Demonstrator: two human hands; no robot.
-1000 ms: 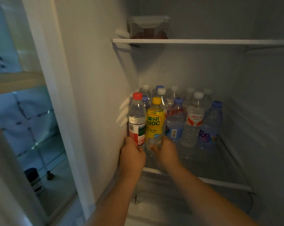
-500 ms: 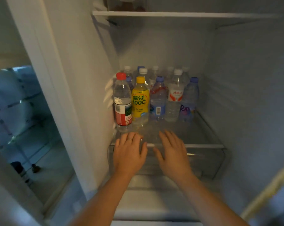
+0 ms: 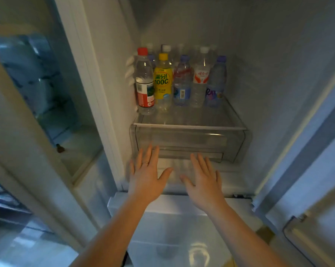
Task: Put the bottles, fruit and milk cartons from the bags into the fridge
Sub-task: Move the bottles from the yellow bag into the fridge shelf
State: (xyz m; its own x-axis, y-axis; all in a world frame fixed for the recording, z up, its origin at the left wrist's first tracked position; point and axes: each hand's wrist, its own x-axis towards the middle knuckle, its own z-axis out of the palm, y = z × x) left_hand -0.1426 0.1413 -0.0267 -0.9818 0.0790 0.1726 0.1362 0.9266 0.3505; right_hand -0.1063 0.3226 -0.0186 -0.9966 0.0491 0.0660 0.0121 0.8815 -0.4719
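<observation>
Several bottles stand upright on the glass shelf [image 3: 189,120] inside the open fridge. In the front row are a red-capped water bottle [image 3: 144,81], a yellow drink bottle [image 3: 162,81], a blue-capped bottle [image 3: 182,81], a white-capped bottle [image 3: 200,78] and a purple-labelled bottle [image 3: 215,81]. More bottles stand behind them, partly hidden. My left hand [image 3: 146,176] and my right hand [image 3: 203,178] hover empty, fingers spread, below the shelf and in front of the clear drawer [image 3: 187,143]. Neither hand touches a bottle.
The fridge's white left wall [image 3: 105,74] and right wall [image 3: 278,93] bound the compartment. An open door with shelves [image 3: 37,83] stands at the left, another door edge [image 3: 307,132] at the right. A white lower drawer front [image 3: 182,218] lies under my wrists.
My hands let go of the red-capped and yellow bottles, opened, and drew back and down from the shelf to in front of the clear drawer. The view tilted lower.
</observation>
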